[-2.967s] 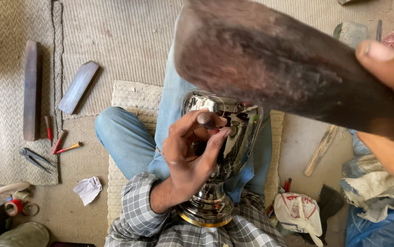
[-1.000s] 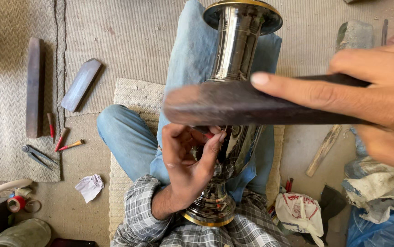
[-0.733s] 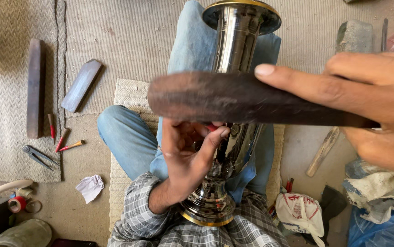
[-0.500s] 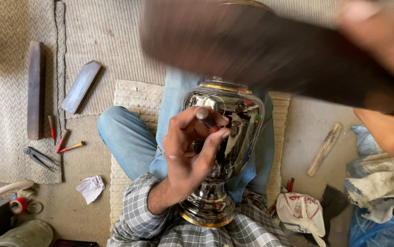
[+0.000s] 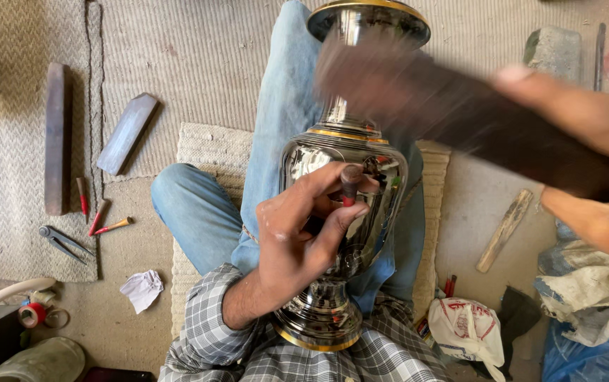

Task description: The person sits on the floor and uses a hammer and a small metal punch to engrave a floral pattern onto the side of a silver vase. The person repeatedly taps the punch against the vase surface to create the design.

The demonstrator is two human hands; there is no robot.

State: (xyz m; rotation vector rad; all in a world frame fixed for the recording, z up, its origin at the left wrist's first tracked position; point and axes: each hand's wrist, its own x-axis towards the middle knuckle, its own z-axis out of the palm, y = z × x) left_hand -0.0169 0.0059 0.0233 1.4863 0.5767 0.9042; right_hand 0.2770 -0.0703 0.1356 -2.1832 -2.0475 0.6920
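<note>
A: What lies nearest the person?

B: The checked shirt sleeve (image 5: pixel 205 332), and the gold-rimmed foot of a tall polished silver metal vase with gold bands (image 5: pixel 343 177), which stands upright in the lap between the jeans-clad legs (image 5: pixel 198 212).

A: Any packages?

B: A crumpled white plastic bag with red print (image 5: pixel 470 329) sits on the floor at the lower right, a blue plastic sheet (image 5: pixel 594 354) beside it. A roll of red tape (image 5: pixel 32 313) lies at the lower left, near a scrap of white paper (image 5: pixel 142 288).

A: And the left hand?

B: The left hand (image 5: pixel 297 240) pinches a short dark punch with a red band (image 5: pixel 349 185) between thumb and fingers, its tip against the vase's bulging body.

A: The right?

B: The right hand (image 5: pixel 587 148) is wrapped round a dark wooden mallet (image 5: pixel 453 113), blurred, in the air above the vase's neck and clear of the punch.

A: How much room around?

B: Woven mats (image 5: pixel 198 64) spread out beyond. On the left lie metal pliers (image 5: pixel 64 242), red-handled tools (image 5: pixel 96 216), a grey flat bar (image 5: pixel 127 133) and a dark wooden block (image 5: pixel 57 138), well apart from the hands. A wooden stick (image 5: pixel 506 230) lies to the right, a grey stone (image 5: pixel 555 48) farther back.
</note>
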